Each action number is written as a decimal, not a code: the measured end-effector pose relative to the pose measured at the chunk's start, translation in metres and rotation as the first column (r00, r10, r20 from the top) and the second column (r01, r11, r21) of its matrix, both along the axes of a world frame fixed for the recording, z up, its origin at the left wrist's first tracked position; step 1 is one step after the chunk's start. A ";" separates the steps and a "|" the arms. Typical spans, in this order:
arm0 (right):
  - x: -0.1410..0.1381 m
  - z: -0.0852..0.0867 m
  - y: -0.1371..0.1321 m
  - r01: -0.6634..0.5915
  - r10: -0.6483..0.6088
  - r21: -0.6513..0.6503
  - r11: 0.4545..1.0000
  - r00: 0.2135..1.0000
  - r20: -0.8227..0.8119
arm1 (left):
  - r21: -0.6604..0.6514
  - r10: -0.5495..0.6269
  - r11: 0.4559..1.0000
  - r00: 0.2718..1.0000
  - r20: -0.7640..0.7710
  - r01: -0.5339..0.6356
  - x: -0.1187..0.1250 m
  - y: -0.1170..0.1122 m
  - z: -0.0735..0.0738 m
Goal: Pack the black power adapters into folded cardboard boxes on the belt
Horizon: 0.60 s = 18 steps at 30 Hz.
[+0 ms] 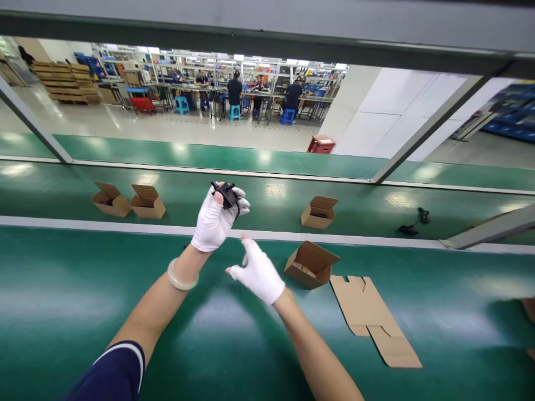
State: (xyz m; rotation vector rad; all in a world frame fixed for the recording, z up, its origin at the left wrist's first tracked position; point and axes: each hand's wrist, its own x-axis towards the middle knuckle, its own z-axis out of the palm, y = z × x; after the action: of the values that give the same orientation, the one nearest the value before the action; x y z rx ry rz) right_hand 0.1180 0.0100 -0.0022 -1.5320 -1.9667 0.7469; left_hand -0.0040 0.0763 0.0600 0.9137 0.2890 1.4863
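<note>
Head view: the left hand [217,221], in a white cloth glove, closes its fingers on a small black plastic part [226,195], raised well left of the open cardboard box [311,264]. The right hand [258,274], also gloved, hangs half open and empty just left of that box. A flat cardboard sheet [371,317] lies right of the box on the glossy green bench [83,289].
</note>
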 end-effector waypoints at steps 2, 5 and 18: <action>-0.018 -0.006 -0.004 -0.096 0.084 -0.080 0.992 0.985 -0.150 | -0.016 -0.025 1.000 1.000 -0.004 0.025 0.007 -0.025 0.010; -0.028 -0.011 -0.016 -0.244 0.174 -0.134 0.960 0.903 -0.393 | -0.019 0.028 0.999 0.996 -0.086 -0.030 0.008 -0.045 0.012; 0.042 0.037 -0.035 0.239 -0.209 -0.049 0.970 0.711 -0.671 | -0.174 -0.137 0.984 0.819 -0.557 0.046 0.023 -0.078 -0.051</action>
State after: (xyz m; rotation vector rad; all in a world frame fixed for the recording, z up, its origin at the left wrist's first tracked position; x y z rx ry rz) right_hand 0.1596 -0.0251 0.0347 -1.2000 -1.2161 0.9754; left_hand 0.0189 -0.0013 0.0085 1.2160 0.7774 1.0530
